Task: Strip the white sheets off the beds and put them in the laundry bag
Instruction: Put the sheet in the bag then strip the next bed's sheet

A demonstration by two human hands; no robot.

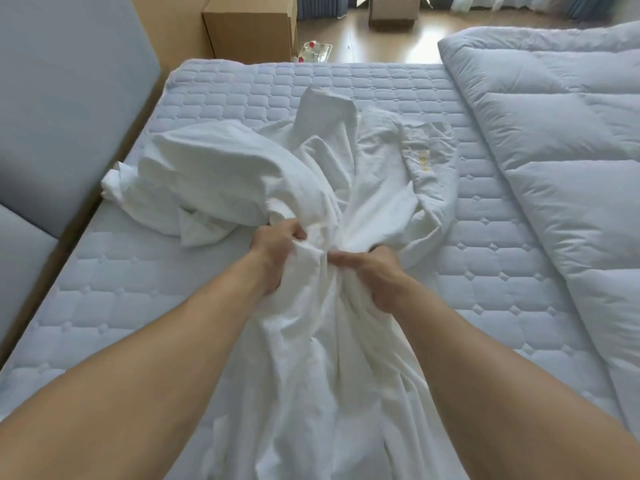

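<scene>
Legible text, numbers, brands: none that I can read.
Entry 1: white sheet [311, 161], bunched on the mattress [138, 289] in front of me. It has a small patch of yellow marking [420, 157] on a fold on my right side, too blurred for me to tell whether it is lettering or a logo.
Entry 2: cardboard box [249, 32] past the mattress's far left corner. Its faces show no print I can make out.
Entry 3: bottles [313, 51] with red caps beside that box. Labels too small to read.

floor: glossy wood [374, 46] | cardboard box [249, 26] beyond bed | blue curtains [311, 6] far side | grey padded headboard [69, 98] left
</scene>
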